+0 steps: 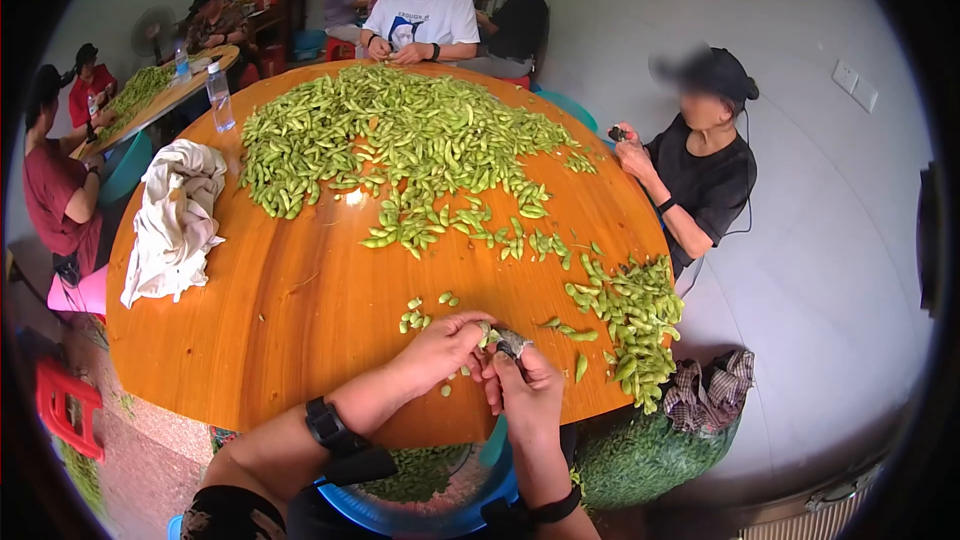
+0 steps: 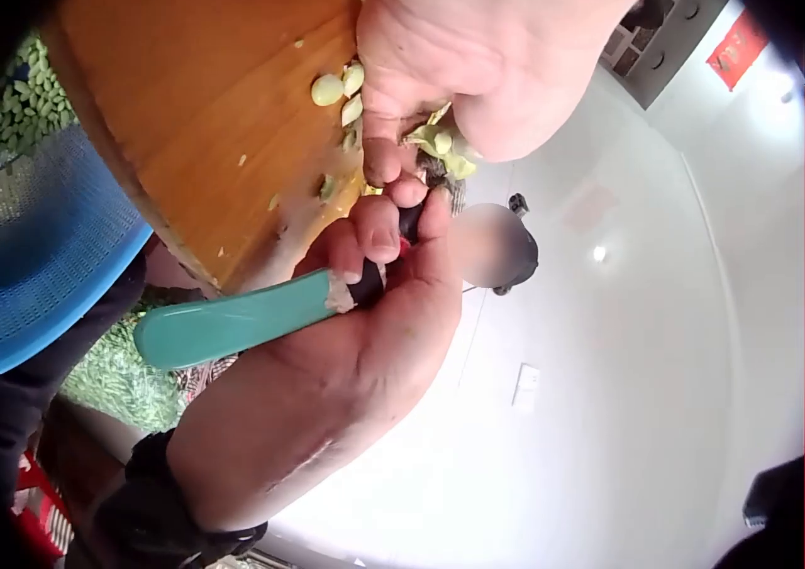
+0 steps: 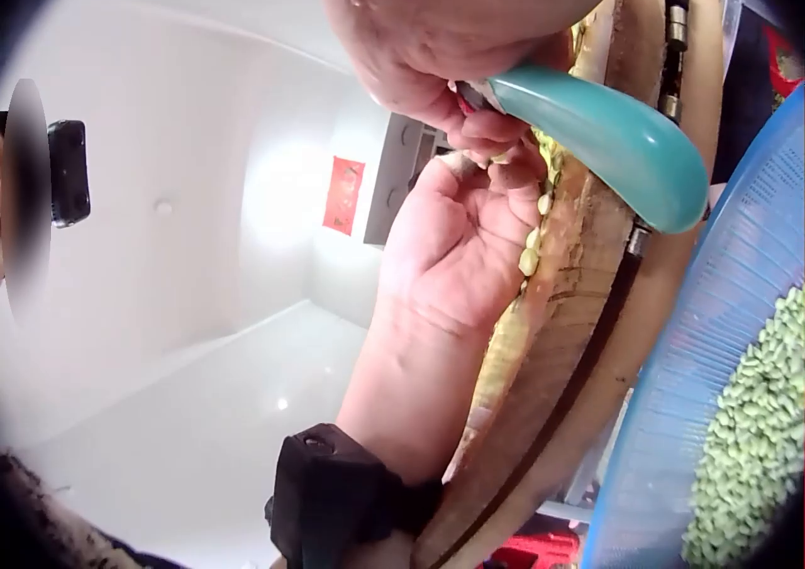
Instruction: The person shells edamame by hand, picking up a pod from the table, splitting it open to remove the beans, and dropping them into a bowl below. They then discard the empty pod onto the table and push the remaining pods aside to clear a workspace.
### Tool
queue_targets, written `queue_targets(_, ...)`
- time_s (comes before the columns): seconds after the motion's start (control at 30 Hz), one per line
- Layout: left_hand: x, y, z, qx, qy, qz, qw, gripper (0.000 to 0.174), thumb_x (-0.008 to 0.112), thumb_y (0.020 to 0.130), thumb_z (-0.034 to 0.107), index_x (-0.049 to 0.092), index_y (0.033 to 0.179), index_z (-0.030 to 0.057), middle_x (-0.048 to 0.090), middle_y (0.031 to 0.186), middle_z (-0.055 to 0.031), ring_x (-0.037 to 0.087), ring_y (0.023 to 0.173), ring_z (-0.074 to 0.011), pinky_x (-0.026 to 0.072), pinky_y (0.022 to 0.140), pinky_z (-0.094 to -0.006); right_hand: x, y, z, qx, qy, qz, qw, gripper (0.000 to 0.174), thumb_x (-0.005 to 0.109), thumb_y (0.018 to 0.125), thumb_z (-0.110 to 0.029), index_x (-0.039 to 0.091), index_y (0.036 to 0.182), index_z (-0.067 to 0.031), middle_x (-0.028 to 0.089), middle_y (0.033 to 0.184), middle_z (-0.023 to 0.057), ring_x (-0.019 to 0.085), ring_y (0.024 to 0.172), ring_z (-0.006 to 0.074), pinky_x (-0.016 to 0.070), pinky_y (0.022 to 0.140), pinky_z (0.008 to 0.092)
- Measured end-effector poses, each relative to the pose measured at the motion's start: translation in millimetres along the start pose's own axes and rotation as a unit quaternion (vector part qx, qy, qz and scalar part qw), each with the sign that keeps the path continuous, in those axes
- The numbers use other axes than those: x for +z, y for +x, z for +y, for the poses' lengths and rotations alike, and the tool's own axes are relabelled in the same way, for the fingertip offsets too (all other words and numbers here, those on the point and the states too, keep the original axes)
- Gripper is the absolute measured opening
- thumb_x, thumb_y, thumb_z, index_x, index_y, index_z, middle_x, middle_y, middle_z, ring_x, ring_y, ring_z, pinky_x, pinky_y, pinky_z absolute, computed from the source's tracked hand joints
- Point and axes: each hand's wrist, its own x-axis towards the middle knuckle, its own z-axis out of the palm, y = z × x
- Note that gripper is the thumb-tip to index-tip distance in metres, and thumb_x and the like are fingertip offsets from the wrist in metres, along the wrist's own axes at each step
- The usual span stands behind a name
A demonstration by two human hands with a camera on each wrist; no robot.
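The left hand [image 1: 445, 348] pinches a green pod [image 1: 490, 336] just over the table's near edge; in the left wrist view the pod [image 2: 447, 144] looks split and pale. Against it, the right hand [image 1: 530, 390] curls round a tool with a teal handle [image 2: 239, 326], which in the right wrist view juts out below the palm. Something dark covers part of the right fingers. Both hands meet at the fingertips. Shelled beans [image 1: 413, 318] lie on the wood beyond the left hand, and a few more [image 2: 333, 89] show beside it.
A large pile of pods [image 1: 400, 130] covers the table's far half, a smaller one [image 1: 635, 325] its right edge. A cloth [image 1: 180, 220] and a bottle [image 1: 219, 100] stand left. A blue basket [image 1: 345, 508] of beans sits below the near edge. Several people sit around.
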Motion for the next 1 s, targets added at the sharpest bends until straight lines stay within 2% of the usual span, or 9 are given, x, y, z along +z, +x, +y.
queue_targets(0.33,2,1,2,0.001,0.003,-0.031,1.0,0.03,0.046,0.095,0.014,0.054,0.119,-0.0023,0.062,0.089,-0.0064,0.057,0.073,-0.0119,0.0451,0.06,-0.0237,-2,0,0,0.009,0.03,0.019,0.999,0.01,0.051,0.093,-0.002,0.061,0.095,-0.0002,0.06,0.072,0.0033,0.049,0.048,0.0051,0.0363,0.039,0.0194)
queue_targets(0.53,2,0,5,-0.037,-0.019,0.038,0.998,0.025,0.046,0.092,0.008,0.06,0.11,-0.0015,0.063,0.083,-0.0048,0.056,0.066,-0.0101,0.045,0.056,-0.0231,0,-4,2,0.01,0.021,0.006,1.0,0.01,0.052,0.093,-0.002,0.061,0.096,-0.0008,0.061,0.073,0.0034,0.05,0.049,0.0051,0.0376,0.04,0.0193)
queue_targets(0.67,-2,2,4,-0.058,-0.018,0.024,0.998,0.025,0.048,0.09,0.008,0.061,0.109,-0.0021,0.063,0.083,-0.0053,0.055,0.064,-0.0097,0.0449,0.055,-0.0235,1,-5,4,0.012,0.013,-0.005,1.0,0.01,0.052,0.093,-0.002,0.061,0.096,-0.0015,0.061,0.073,0.0032,0.051,0.049,0.0052,0.0379,0.04,0.0193)
queue_targets(0.73,-2,3,3,-0.043,0.018,0.036,0.998,0.027,0.048,0.09,0.007,0.062,0.111,-0.0025,0.063,0.084,-0.0057,0.054,0.064,-0.009,0.0444,0.054,-0.0235,3,-6,1,0.023,0.029,0.029,0.999,0.01,0.053,0.092,-0.005,0.062,0.093,-0.0011,0.062,0.072,0.0051,0.05,0.046,0.0073,0.0355,0.038,0.0208)
queue_targets(0.87,0,0,8,-0.027,0.009,0.015,0.999,0.027,0.047,0.09,0.005,0.062,0.112,-0.0009,0.064,0.085,-0.0037,0.054,0.066,-0.0086,0.0448,0.056,-0.0226,-3,-3,-9,0.037,0.039,0.039,0.998,0.01,0.053,0.091,-0.004,0.063,0.094,-0.002,0.061,0.071,0.0048,0.05,0.045,0.0079,0.0359,0.038,0.0214)
queue_targets(0.93,1,-5,11,0.034,0.173,0.025,0.984,0.028,0.046,0.091,0.006,0.063,0.113,0.0026,0.064,0.087,-0.0014,0.054,0.067,-0.0073,0.0454,0.058,-0.0218,-18,0,-13,0.016,0.059,0.046,0.997,0.008,0.055,0.092,-0.005,0.062,0.095,-0.0038,0.061,0.071,0.0037,0.05,0.047,0.0059,0.0364,0.038,0.0198)
queue_targets(0.97,-3,-4,6,0.084,0.274,0.042,0.957,0.027,0.048,0.089,0.006,0.065,0.109,0.0052,0.065,0.09,-0.0027,0.058,0.072,-0.0137,0.0481,0.066,-0.0271,-29,4,-13,-0.009,0.049,0.053,0.997,0.008,0.056,0.092,-0.006,0.063,0.096,-0.0051,0.061,0.07,0.0037,0.05,0.045,0.006,0.0356,0.037,0.0198)
queue_targets(1.0,-5,-7,9,0.087,0.281,0.039,0.955,0.027,0.048,0.089,0.006,0.065,0.109,0.0052,0.065,0.09,-0.0027,0.058,0.072,-0.0137,0.0481,0.066,-0.0271,-39,5,-23,-0.01,0.02,0.073,0.997,0.009,0.056,0.091,-0.006,0.063,0.095,-0.0054,0.061,0.068,0.0032,0.049,0.045,0.0058,0.0349,0.037,0.0195)
